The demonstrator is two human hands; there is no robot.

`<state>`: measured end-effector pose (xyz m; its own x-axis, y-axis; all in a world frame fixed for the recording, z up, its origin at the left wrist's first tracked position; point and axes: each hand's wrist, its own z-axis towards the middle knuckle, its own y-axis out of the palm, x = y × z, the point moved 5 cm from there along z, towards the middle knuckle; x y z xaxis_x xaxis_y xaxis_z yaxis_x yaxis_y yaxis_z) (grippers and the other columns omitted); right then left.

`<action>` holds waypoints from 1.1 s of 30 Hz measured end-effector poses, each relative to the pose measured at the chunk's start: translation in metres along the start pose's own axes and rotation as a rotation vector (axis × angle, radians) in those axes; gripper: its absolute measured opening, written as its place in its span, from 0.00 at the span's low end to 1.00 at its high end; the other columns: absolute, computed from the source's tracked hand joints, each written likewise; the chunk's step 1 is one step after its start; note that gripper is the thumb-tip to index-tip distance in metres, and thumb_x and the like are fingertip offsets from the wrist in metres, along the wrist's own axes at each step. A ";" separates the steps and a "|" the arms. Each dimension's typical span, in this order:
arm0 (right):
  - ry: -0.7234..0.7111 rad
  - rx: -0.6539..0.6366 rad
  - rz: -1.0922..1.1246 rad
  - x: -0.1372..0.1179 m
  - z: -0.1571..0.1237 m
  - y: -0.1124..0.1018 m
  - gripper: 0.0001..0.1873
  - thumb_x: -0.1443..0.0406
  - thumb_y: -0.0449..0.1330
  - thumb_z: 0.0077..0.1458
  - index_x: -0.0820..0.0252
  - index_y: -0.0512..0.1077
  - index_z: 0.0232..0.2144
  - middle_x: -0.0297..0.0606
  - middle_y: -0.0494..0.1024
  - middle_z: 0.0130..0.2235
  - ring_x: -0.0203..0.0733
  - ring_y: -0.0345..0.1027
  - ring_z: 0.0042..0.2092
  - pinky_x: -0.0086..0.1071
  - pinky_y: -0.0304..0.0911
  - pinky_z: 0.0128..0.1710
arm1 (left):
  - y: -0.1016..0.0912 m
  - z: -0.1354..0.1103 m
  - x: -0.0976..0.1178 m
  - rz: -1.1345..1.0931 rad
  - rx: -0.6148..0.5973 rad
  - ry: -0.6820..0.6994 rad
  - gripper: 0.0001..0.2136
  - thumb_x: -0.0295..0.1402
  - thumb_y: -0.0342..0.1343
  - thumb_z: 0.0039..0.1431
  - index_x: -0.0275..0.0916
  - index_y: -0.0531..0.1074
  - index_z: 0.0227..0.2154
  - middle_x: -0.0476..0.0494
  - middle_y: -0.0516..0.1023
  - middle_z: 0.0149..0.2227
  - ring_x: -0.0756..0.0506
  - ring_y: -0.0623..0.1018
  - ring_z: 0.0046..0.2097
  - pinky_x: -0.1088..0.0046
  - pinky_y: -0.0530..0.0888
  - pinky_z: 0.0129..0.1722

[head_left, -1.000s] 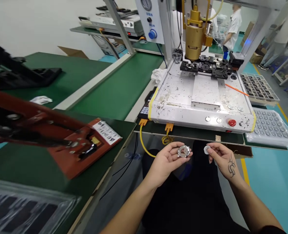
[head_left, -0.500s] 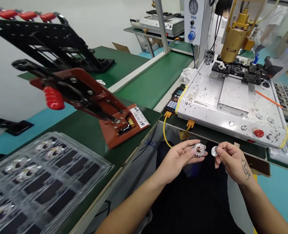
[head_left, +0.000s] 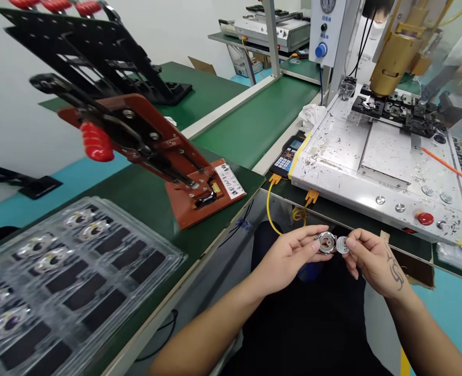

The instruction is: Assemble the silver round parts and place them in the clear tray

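My left hand pinches a round silver metal ring part between thumb and fingers, held over my lap. My right hand, with a tattoo on its back, pinches a small white disc. The disc touches the right edge of the ring part. Both hands hover just below the front edge of the dispensing machine's white bed.
A red toggle press sits on the green bench to my left. A clear plastic tray with several silver parts lies at lower left. A gold dispensing head hangs over black fixtures. A red button marks the machine's front.
The view swung left, bringing the press and the tray into sight. My hands came together, and the white disc now meets the ring part.
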<state>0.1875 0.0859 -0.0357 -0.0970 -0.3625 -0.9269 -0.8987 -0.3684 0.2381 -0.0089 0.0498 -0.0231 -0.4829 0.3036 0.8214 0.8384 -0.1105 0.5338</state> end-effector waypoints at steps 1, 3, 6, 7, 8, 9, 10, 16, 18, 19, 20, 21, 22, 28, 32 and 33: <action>-0.001 -0.002 -0.013 0.000 0.000 -0.001 0.18 0.52 0.70 0.66 0.57 0.73 0.34 0.33 0.77 0.29 0.32 0.63 0.23 0.28 0.57 0.22 | 0.000 0.000 0.000 -0.003 -0.002 0.000 0.24 0.41 0.71 0.66 0.36 0.79 0.60 0.32 0.85 0.56 0.34 0.85 0.57 0.51 0.84 0.59; 0.008 -0.009 -0.026 0.001 0.000 -0.001 0.18 0.51 0.70 0.66 0.57 0.72 0.34 0.31 0.75 0.28 0.31 0.58 0.22 0.27 0.51 0.22 | -0.002 0.000 -0.001 -0.008 -0.005 -0.003 0.24 0.41 0.70 0.66 0.36 0.79 0.60 0.33 0.85 0.56 0.34 0.85 0.57 0.51 0.83 0.59; 0.005 -0.014 -0.077 -0.003 0.000 0.001 0.19 0.50 0.69 0.66 0.56 0.72 0.34 0.29 0.69 0.26 0.31 0.52 0.24 0.28 0.47 0.24 | -0.003 0.000 -0.002 -0.007 -0.010 -0.006 0.24 0.41 0.70 0.66 0.36 0.79 0.61 0.33 0.86 0.55 0.32 0.84 0.58 0.50 0.83 0.60; -0.023 -0.005 -0.126 -0.006 0.000 0.002 0.19 0.50 0.68 0.67 0.56 0.72 0.33 0.29 0.69 0.26 0.32 0.53 0.25 0.29 0.48 0.25 | -0.002 0.001 -0.002 -0.006 -0.013 -0.006 0.25 0.41 0.70 0.66 0.36 0.79 0.61 0.33 0.86 0.55 0.32 0.84 0.59 0.50 0.83 0.60; -0.068 0.009 -0.191 -0.010 0.001 0.004 0.19 0.50 0.67 0.67 0.56 0.72 0.33 0.31 0.69 0.28 0.34 0.55 0.27 0.30 0.51 0.27 | -0.002 0.001 -0.003 -0.004 -0.016 -0.004 0.25 0.41 0.70 0.66 0.36 0.79 0.61 0.32 0.85 0.55 0.31 0.83 0.59 0.50 0.82 0.60; -0.125 0.029 -0.264 -0.015 0.000 0.005 0.18 0.51 0.67 0.68 0.56 0.72 0.33 0.33 0.71 0.32 0.35 0.59 0.30 0.31 0.55 0.29 | -0.001 0.001 -0.003 -0.002 -0.018 0.000 0.25 0.42 0.70 0.66 0.36 0.78 0.62 0.32 0.85 0.56 0.31 0.83 0.60 0.50 0.82 0.60; -0.184 0.048 -0.333 -0.020 0.000 0.008 0.18 0.51 0.66 0.69 0.56 0.73 0.33 0.36 0.74 0.37 0.37 0.63 0.34 0.33 0.59 0.33 | 0.000 0.001 -0.004 0.001 -0.019 0.007 0.25 0.42 0.70 0.67 0.36 0.78 0.62 0.32 0.84 0.57 0.31 0.83 0.60 0.50 0.82 0.60; -0.319 0.039 -0.488 -0.030 -0.002 0.024 0.13 0.56 0.64 0.71 0.54 0.72 0.34 0.39 0.76 0.48 0.44 0.71 0.48 0.39 0.65 0.50 | 0.004 -0.002 -0.004 0.010 -0.032 0.046 0.24 0.42 0.68 0.68 0.37 0.79 0.62 0.33 0.83 0.59 0.32 0.83 0.61 0.53 0.82 0.62; -0.332 0.035 -0.488 -0.029 -0.002 0.027 0.13 0.56 0.63 0.71 0.54 0.72 0.34 0.38 0.76 0.46 0.44 0.71 0.46 0.38 0.65 0.49 | 0.005 -0.003 -0.003 0.020 -0.023 0.050 0.24 0.42 0.68 0.68 0.37 0.79 0.62 0.33 0.83 0.59 0.33 0.84 0.59 0.53 0.82 0.62; -0.337 0.037 -0.488 -0.029 -0.002 0.028 0.13 0.56 0.63 0.71 0.54 0.72 0.34 0.38 0.76 0.46 0.44 0.71 0.46 0.38 0.65 0.48 | 0.005 -0.004 -0.002 0.026 -0.015 0.052 0.24 0.43 0.69 0.67 0.37 0.79 0.61 0.33 0.83 0.59 0.33 0.84 0.59 0.53 0.82 0.62; -0.341 0.038 -0.489 -0.029 -0.002 0.028 0.13 0.56 0.63 0.71 0.54 0.72 0.34 0.38 0.76 0.46 0.44 0.71 0.46 0.38 0.65 0.48 | 0.005 -0.005 -0.001 0.032 -0.010 0.052 0.24 0.43 0.69 0.67 0.37 0.79 0.61 0.33 0.83 0.60 0.33 0.84 0.59 0.53 0.82 0.61; -0.343 0.042 -0.493 -0.029 -0.002 0.028 0.13 0.56 0.63 0.71 0.54 0.72 0.34 0.38 0.76 0.46 0.44 0.71 0.46 0.38 0.65 0.48 | 0.006 -0.005 -0.001 0.035 -0.009 0.051 0.24 0.43 0.69 0.67 0.37 0.79 0.62 0.33 0.83 0.60 0.33 0.84 0.59 0.53 0.82 0.61; -0.344 0.045 -0.497 -0.029 -0.003 0.028 0.13 0.56 0.63 0.71 0.54 0.72 0.34 0.38 0.76 0.46 0.44 0.71 0.46 0.38 0.65 0.48 | 0.007 -0.006 0.000 0.037 -0.010 0.049 0.24 0.43 0.68 0.67 0.37 0.79 0.62 0.33 0.83 0.60 0.33 0.84 0.59 0.53 0.82 0.62; -0.333 0.051 -0.517 -0.030 -0.005 0.028 0.13 0.56 0.64 0.70 0.54 0.72 0.34 0.38 0.76 0.46 0.45 0.71 0.47 0.39 0.65 0.49 | 0.009 -0.006 0.002 0.061 -0.023 0.053 0.23 0.41 0.67 0.69 0.37 0.78 0.62 0.34 0.83 0.59 0.35 0.84 0.59 0.56 0.82 0.62; -0.320 0.049 -0.515 -0.030 -0.005 0.027 0.13 0.56 0.64 0.70 0.54 0.72 0.34 0.38 0.76 0.46 0.45 0.71 0.47 0.39 0.65 0.49 | 0.010 -0.006 0.001 0.073 -0.028 0.053 0.22 0.40 0.66 0.70 0.37 0.78 0.62 0.34 0.82 0.61 0.35 0.84 0.59 0.57 0.82 0.61; -0.317 0.049 -0.515 -0.029 -0.004 0.027 0.13 0.56 0.64 0.70 0.54 0.72 0.34 0.38 0.76 0.46 0.45 0.71 0.47 0.39 0.65 0.49 | 0.010 -0.006 0.000 0.077 -0.029 0.053 0.22 0.40 0.66 0.70 0.37 0.77 0.62 0.34 0.82 0.61 0.35 0.84 0.59 0.57 0.82 0.62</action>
<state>0.1676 0.0826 -0.0008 0.2396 0.1273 -0.9625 -0.8820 -0.3859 -0.2706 -0.0023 0.0434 -0.0164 -0.4307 0.2432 0.8691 0.8662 -0.1589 0.4738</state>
